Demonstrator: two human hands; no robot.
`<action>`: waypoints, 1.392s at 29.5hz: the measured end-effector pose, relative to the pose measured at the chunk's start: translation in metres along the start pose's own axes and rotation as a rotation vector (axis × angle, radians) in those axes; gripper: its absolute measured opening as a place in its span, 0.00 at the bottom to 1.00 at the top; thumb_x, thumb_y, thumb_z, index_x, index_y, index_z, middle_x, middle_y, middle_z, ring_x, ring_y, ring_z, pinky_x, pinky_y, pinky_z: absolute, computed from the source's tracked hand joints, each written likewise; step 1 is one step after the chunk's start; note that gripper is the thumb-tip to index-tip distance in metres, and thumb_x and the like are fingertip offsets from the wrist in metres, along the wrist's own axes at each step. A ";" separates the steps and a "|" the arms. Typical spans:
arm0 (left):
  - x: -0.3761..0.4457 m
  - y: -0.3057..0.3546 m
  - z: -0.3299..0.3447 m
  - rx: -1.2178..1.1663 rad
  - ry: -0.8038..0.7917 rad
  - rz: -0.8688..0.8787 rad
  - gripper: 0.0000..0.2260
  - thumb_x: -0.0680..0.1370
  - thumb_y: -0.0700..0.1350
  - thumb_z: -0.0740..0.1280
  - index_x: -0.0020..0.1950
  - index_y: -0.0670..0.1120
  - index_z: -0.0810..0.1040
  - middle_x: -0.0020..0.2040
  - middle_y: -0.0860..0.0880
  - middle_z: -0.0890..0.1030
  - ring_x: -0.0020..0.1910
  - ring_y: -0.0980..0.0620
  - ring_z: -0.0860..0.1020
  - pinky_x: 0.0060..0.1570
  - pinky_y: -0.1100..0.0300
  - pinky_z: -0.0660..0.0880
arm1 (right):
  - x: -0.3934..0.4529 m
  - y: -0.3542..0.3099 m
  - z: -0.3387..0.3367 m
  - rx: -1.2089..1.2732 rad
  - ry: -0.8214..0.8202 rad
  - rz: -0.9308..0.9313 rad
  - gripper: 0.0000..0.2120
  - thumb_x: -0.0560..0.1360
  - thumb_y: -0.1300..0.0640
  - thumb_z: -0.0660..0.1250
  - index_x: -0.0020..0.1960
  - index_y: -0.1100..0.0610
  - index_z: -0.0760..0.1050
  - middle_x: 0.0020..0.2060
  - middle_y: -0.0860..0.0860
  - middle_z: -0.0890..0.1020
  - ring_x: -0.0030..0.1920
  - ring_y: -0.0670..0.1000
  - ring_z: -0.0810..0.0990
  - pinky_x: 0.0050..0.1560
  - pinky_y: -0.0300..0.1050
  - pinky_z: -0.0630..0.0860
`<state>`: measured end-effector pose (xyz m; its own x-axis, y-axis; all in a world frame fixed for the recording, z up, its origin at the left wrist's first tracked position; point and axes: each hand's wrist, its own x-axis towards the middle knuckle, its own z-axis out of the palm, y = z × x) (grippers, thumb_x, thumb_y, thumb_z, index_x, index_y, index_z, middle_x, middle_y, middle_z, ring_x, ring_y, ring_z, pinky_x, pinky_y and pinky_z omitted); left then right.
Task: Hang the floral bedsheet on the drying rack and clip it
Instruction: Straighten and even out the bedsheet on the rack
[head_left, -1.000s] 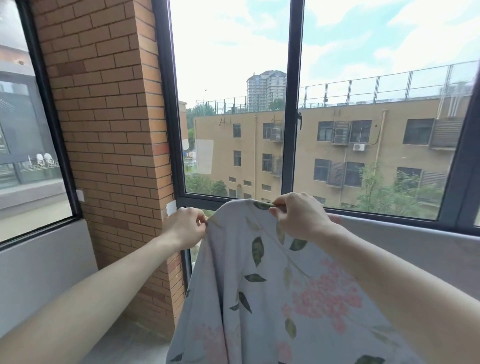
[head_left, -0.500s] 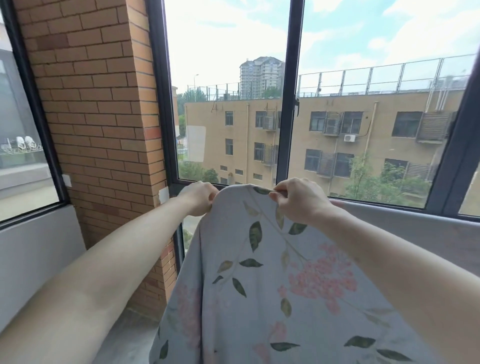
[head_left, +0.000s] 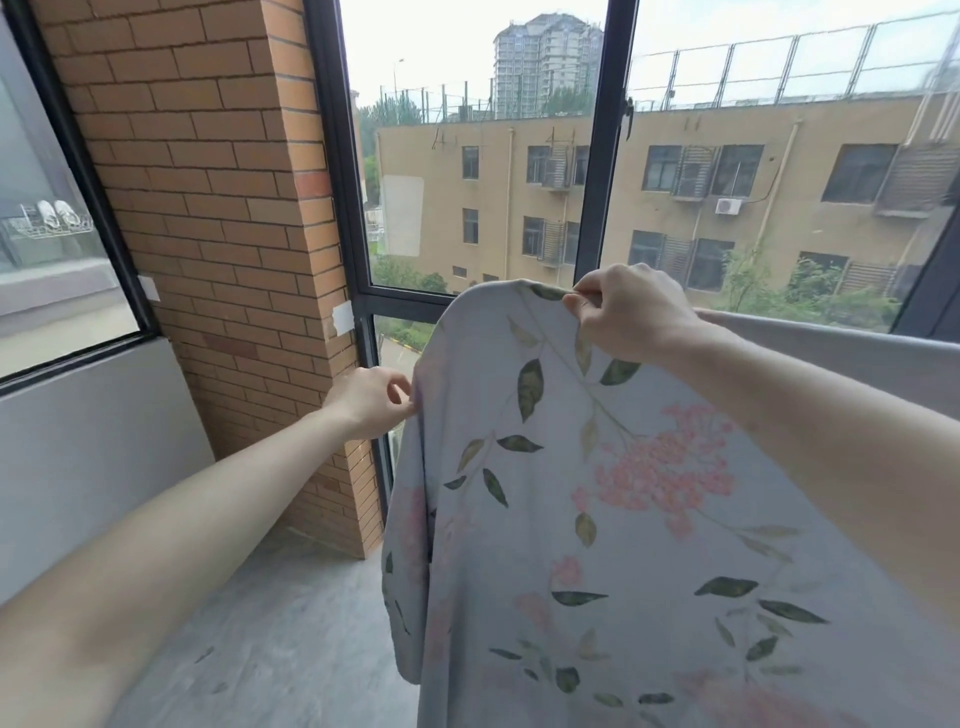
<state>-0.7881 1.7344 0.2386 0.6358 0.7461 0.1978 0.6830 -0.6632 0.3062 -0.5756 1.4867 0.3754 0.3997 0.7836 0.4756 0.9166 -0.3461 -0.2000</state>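
The floral bedsheet (head_left: 597, 509), pale grey with green leaves and pink flower clusters, hangs in front of me and fills the lower right. My right hand (head_left: 631, 312) pinches its top edge, high near the window. My left hand (head_left: 371, 400) is lower, pinching the sheet's left side edge between thumb and fingers. The sheet's top runs off to the right in a straight line, as if draped over something. No rack bar and no clip can be seen.
A brick pillar (head_left: 218, 218) stands at the left, close to my left hand. Black-framed windows (head_left: 597, 171) run behind the sheet, with a yellow building outside. Bare concrete floor (head_left: 270, 639) lies below left, and a grey low wall (head_left: 88, 441) at far left.
My left hand has dropped from the sheet's top edge down along its left side edge. The right hand keeps its hold at the top. The view has tilted downward.
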 end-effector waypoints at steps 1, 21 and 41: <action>0.002 0.002 0.003 0.014 0.044 0.004 0.13 0.77 0.65 0.67 0.51 0.58 0.83 0.47 0.58 0.84 0.45 0.51 0.81 0.41 0.58 0.74 | 0.000 0.000 0.000 0.000 0.001 -0.001 0.13 0.83 0.46 0.62 0.54 0.50 0.84 0.42 0.50 0.84 0.43 0.55 0.79 0.46 0.47 0.72; 0.086 0.055 -0.026 -0.460 -0.232 -0.125 0.10 0.77 0.37 0.63 0.37 0.46 0.74 0.35 0.47 0.74 0.31 0.50 0.72 0.28 0.66 0.73 | 0.003 0.008 0.006 -0.016 0.017 -0.016 0.14 0.83 0.45 0.62 0.54 0.50 0.84 0.44 0.50 0.85 0.45 0.55 0.80 0.46 0.47 0.73; 0.015 0.002 -0.002 -0.203 -0.050 0.069 0.06 0.82 0.48 0.69 0.48 0.54 0.85 0.42 0.59 0.84 0.41 0.59 0.85 0.42 0.62 0.77 | -0.006 0.007 0.016 -0.048 0.099 -0.051 0.17 0.84 0.45 0.59 0.55 0.52 0.84 0.39 0.51 0.81 0.41 0.55 0.77 0.46 0.46 0.68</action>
<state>-0.7776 1.7439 0.2438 0.6991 0.6921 0.1796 0.5541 -0.6831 0.4757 -0.5719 1.4878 0.3574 0.3474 0.7467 0.5673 0.9334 -0.3331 -0.1331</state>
